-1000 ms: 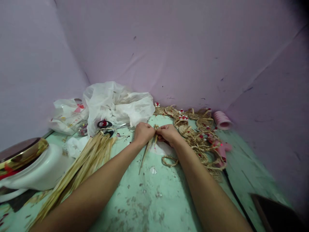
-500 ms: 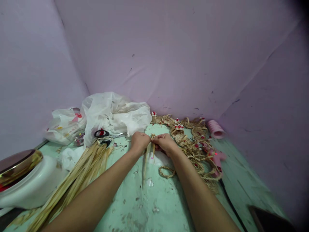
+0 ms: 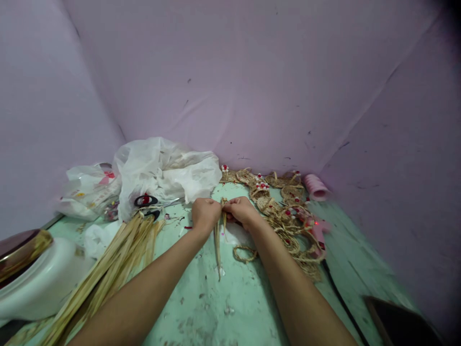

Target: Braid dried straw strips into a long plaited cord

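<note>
My left hand (image 3: 206, 213) and my right hand (image 3: 240, 211) meet at the middle of the green table, fingers closed and nearly touching. Between them they pinch a dried fibre strip (image 3: 217, 245), whose tapered ends hang down toward the tabletop. A small knotted or braided bit of the fibre shows just above the fingertips. The fingers hide the exact grip. Just below my right hand lies a small braided loop (image 3: 245, 253). Beyond my right wrist, coiled braided rope pieces (image 3: 284, 230) spread out, some carrying red and white beads (image 3: 262, 185).
At left lies a bundle of dried fibre strips (image 3: 104, 269), with black-handled scissors (image 3: 146, 201) at its top. White plastic bags (image 3: 165, 168) sit against the wall. A pink glue gun (image 3: 319, 233) with a black cord and a pink spool (image 3: 316, 187) are at right. A white container (image 3: 46, 283) stands front left.
The whole view has shifted slightly, so things appear a little further left. Both hands keep their pinch, and the hanging strip looks straighter, its end more upright.
</note>
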A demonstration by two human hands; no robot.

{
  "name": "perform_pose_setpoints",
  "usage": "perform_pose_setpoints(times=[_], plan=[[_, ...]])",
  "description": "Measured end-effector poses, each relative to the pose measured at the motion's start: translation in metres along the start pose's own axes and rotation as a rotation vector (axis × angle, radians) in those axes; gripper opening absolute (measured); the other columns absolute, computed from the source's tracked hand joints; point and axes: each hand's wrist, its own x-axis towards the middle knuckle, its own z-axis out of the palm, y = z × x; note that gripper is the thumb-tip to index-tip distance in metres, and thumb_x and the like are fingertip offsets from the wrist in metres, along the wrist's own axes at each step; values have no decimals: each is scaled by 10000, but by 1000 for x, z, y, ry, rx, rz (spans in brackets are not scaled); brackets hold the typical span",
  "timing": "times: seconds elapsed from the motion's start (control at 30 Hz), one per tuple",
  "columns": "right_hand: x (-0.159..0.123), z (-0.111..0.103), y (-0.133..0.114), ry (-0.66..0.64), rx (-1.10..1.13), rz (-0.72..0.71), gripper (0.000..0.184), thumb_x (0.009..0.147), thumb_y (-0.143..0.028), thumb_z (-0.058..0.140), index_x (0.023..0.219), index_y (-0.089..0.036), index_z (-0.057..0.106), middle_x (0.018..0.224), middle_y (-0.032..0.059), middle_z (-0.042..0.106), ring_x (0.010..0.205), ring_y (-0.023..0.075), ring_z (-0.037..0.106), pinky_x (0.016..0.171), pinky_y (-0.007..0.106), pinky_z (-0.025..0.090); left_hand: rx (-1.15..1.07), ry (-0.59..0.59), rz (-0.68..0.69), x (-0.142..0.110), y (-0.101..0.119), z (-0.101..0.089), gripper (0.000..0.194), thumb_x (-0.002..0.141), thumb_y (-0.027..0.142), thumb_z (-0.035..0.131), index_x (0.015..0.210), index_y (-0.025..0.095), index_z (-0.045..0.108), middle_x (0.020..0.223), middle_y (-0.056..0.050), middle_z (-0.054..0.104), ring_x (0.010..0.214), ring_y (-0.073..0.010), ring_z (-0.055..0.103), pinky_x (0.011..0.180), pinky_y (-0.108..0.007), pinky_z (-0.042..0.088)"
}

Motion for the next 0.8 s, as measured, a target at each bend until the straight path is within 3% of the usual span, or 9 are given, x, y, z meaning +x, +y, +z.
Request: perform_pose_setpoints(times=[0.17,0.33,0.43,0.57,0.67,0.8], plan=[[3,0,3,16,-13,-6,202,585,-66,492,413,-153,431,284,-55,390,268,48,339,319,162,296,93,107,20,-11,7,-2,246,596,199,436,639,155,674,563,-48,598,571,-150,535,483,-215,307],[1,0,2,26,-12,10,176,568,-62,492,425,-153,446,282,-58,389,279,52,354,327,162,311,18,178,18,1,-6,2,239,616,243,441,622,144,658,555,-35,589,538,-133,510,469,-210,302],[0,0,1,25,-3,16,149,572,-72,497,448,-149,469,287,-61,396,283,54,357,342,166,336,-151,87,70,8,-11,-1,173,597,243,484,591,150,630,538,-7,574,522,-107,491,474,-192,319],[0,-1,2,12,1,14,138,575,-88,510,455,-147,478,290,-59,403,282,54,355,342,168,330,-356,-127,-70,9,-5,-14,128,596,243,526,549,134,572,427,21,484,380,-60,363,390,-180,260],[2,-2,4,2,-19,2,144,576,-99,521,449,-148,476,292,-56,405,282,52,351,332,166,307,-394,-236,-116,10,2,-29,126,606,245,538,570,124,550,439,20,493,323,-32,287,339,-178,180],[1,-2,4,1,-18,-7,152,582,-105,523,443,-145,478,293,-56,406,282,51,352,337,166,313,-404,-325,-52,16,8,-59,161,582,267,579,610,109,561,546,-19,575,305,-14,279,317,-176,130]])
